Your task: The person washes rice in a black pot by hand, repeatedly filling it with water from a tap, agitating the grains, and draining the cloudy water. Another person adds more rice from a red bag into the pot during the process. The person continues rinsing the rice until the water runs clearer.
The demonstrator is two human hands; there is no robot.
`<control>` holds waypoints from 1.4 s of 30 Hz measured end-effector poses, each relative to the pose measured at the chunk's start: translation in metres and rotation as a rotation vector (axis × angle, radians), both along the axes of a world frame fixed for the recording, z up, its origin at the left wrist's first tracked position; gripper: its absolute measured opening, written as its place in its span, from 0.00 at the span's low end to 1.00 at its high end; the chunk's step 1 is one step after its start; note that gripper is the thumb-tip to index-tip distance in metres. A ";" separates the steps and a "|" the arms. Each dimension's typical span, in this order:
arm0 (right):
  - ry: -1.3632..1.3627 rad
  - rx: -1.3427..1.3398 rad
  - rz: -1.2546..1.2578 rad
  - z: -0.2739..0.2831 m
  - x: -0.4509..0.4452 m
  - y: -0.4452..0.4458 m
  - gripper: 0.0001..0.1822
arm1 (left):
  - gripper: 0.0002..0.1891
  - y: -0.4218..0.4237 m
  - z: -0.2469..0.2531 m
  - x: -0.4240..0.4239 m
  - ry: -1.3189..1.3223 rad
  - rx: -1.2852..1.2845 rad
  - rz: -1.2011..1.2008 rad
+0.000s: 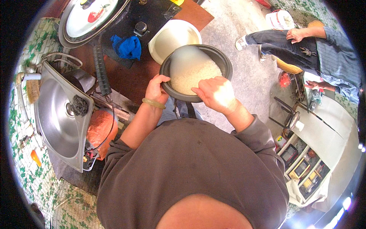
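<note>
A dark round pot [227,67] tilts away from me, holding pale rice [197,75] with cloudy water pooled toward its far side. My left hand [156,91], with a pale green bangle on the wrist, grips the left rim, thumb on top. Over the near right rim curls my right hand [216,93], its fingertips partly hidden and its thumb close to the rice. Just beyond the pot sits a wide cream basin [160,43], partly covered by the pot's far edge.
To the left are a stainless-steel sink [54,114], a steel-wool scourer [79,105] and a lidded wok [91,18] with a long wrapped handle [100,67]. A blue cloth [127,47] lies near the basin. At right are another person [303,48], a white bucket [279,20] and a covered cabinet [323,126].
</note>
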State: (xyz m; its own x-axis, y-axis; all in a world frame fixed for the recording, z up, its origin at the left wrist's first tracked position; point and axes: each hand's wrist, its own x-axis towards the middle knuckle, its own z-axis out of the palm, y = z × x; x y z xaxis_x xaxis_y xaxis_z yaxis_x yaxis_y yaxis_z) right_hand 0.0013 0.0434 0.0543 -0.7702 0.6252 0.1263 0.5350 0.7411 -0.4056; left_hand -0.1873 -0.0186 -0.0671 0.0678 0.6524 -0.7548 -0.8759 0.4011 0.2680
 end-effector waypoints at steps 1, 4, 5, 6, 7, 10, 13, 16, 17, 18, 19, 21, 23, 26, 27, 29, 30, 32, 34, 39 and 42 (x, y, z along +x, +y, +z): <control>0.002 -0.002 0.000 0.000 0.000 0.000 0.15 | 0.15 0.000 -0.001 0.000 -0.008 0.000 -0.002; -0.004 0.016 0.000 -0.001 -0.001 0.001 0.15 | 0.15 0.000 -0.004 -0.001 -0.026 -0.002 -0.006; -0.008 0.026 0.001 -0.002 -0.001 0.002 0.15 | 0.15 0.000 -0.005 -0.001 -0.029 -0.004 -0.004; -0.007 0.026 0.001 -0.002 -0.001 0.002 0.15 | 0.16 0.000 -0.006 -0.001 -0.032 -0.005 -0.003; -0.006 0.026 0.001 -0.002 -0.001 0.003 0.15 | 0.16 0.000 -0.007 -0.001 -0.038 -0.003 -0.003; -0.012 0.029 0.003 -0.002 -0.001 0.004 0.15 | 0.17 -0.001 -0.013 -0.001 -0.046 -0.004 -0.009; -0.015 0.033 0.004 -0.003 -0.002 0.005 0.15 | 0.17 -0.001 -0.017 -0.001 -0.037 -0.013 -0.020; 0.000 0.029 0.005 -0.003 -0.002 0.007 0.15 | 0.18 0.000 -0.018 -0.001 -0.040 -0.011 -0.019; 0.007 0.027 0.005 -0.003 -0.002 0.007 0.15 | 0.18 0.000 -0.018 -0.001 -0.042 -0.006 -0.021; 0.001 0.029 0.005 -0.003 -0.002 0.008 0.15 | 0.18 0.000 -0.018 -0.001 -0.044 -0.002 -0.023; -0.005 0.032 0.005 -0.003 -0.002 0.008 0.15 | 0.17 0.001 -0.016 -0.001 -0.046 0.000 -0.026; -0.009 0.033 0.005 -0.002 -0.002 0.009 0.15 | 0.17 0.003 -0.013 -0.001 -0.050 0.004 -0.033; -0.007 0.031 0.005 -0.001 -0.003 0.010 0.15 | 0.17 0.003 -0.011 0.000 -0.046 -0.004 -0.027; -0.014 -0.007 0.001 0.003 -0.004 0.011 0.15 | 0.17 0.006 -0.005 0.000 -0.072 -0.005 -0.030; -0.009 -0.006 0.001 0.003 -0.004 0.011 0.15 | 0.17 0.007 -0.002 0.000 -0.085 -0.006 -0.034; 0.000 -0.004 0.002 0.004 -0.004 0.013 0.15 | 0.17 0.008 0.002 0.000 -0.084 -0.004 -0.043; 0.002 -0.005 0.003 0.004 -0.005 0.013 0.15 | 0.17 0.008 0.003 0.000 -0.083 -0.002 -0.048; 0.006 -0.007 0.003 0.004 -0.005 0.014 0.15 | 0.17 0.009 0.004 0.000 -0.094 0.001 -0.044; -0.001 -0.004 0.004 0.004 -0.006 0.014 0.15 | 0.17 0.010 0.004 0.000 -0.100 0.005 -0.038; -0.005 -0.007 0.005 0.006 -0.007 0.016 0.15 | 0.20 0.010 0.004 -0.001 -0.160 0.009 -0.014; -0.013 -0.009 0.005 0.006 -0.008 0.017 0.15 | 0.20 0.011 0.005 -0.002 -0.163 0.006 -0.030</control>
